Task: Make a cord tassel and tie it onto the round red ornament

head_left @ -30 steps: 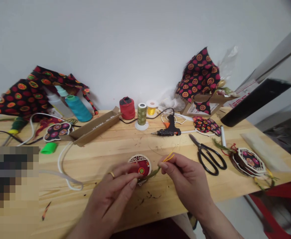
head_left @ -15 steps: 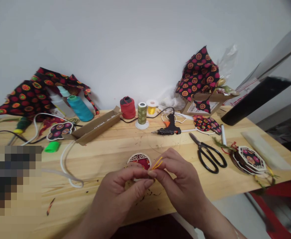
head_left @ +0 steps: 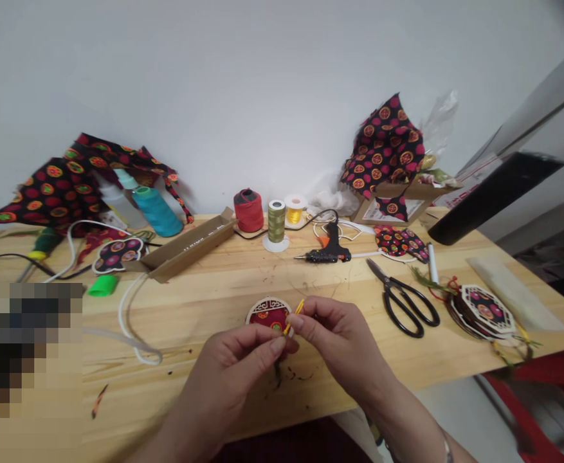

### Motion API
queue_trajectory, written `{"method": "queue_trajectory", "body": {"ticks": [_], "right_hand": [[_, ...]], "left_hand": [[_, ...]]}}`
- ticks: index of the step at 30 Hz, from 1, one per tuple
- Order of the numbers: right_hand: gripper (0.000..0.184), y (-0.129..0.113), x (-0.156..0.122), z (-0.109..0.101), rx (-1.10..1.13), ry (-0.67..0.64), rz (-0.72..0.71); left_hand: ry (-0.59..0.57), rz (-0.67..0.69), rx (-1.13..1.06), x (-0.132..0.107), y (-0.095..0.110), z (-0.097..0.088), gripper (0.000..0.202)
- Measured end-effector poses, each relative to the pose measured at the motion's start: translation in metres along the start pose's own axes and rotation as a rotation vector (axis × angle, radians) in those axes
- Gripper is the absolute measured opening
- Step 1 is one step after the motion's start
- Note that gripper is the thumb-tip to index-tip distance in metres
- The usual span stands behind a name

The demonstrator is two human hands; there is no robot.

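Note:
A small round red ornament [head_left: 267, 314] with a white fretwork rim lies on the wooden table [head_left: 224, 289] in front of me. My left hand [head_left: 236, 366] and my right hand [head_left: 342, 341] meet just below it, both with fingertips pinched. Between the fingertips runs a thin yellow thread [head_left: 292, 316], with a darker greenish cord hanging under the left thumb. The right hand pinches the yellow thread's upper end; the left pinches the cord beside it.
Black scissors [head_left: 404, 301], a black glue gun [head_left: 327, 252], red [head_left: 249, 211], green [head_left: 276, 222] and yellow [head_left: 294, 209] thread spools, a teal spool [head_left: 156, 211], a cardboard tray [head_left: 190, 244], patterned fabric [head_left: 69, 183], an octagonal ornament [head_left: 484, 312] and a white cord [head_left: 130, 321] lie around.
My right hand moved left toward the ornament, bringing the yellow thread to the left fingertips. The left hand lifted off the ornament and closed into a pinch.

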State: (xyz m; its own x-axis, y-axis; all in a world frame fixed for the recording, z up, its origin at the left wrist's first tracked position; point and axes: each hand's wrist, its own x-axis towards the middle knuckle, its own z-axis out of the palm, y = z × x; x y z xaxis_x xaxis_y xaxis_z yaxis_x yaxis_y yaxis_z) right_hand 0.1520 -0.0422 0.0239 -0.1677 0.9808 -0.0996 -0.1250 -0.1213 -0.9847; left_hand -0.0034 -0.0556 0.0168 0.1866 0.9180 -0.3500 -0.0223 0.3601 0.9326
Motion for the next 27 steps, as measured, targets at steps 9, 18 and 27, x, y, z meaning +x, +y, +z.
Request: {"method": "queue_trajectory", "body": {"ticks": [9,18,27], "right_hand": [[0.016,-0.0009,0.0023,0.0004,0.031,-0.001,0.022],[0.018,0.0039,0.0006,0.0048,0.139,-0.064,0.028],[0.02,0.0049,-0.0019,0.005,0.07,0.057,0.037]], "left_hand": [[-0.1,-0.047,-0.243,-0.0023,0.0022,0.0028,0.022],[-0.032,0.007,0.041,0.002,-0.0034,0.0003,0.033],[0.028,-0.045,-0.049,0.001,0.0003,0.0072,0.031]]}}
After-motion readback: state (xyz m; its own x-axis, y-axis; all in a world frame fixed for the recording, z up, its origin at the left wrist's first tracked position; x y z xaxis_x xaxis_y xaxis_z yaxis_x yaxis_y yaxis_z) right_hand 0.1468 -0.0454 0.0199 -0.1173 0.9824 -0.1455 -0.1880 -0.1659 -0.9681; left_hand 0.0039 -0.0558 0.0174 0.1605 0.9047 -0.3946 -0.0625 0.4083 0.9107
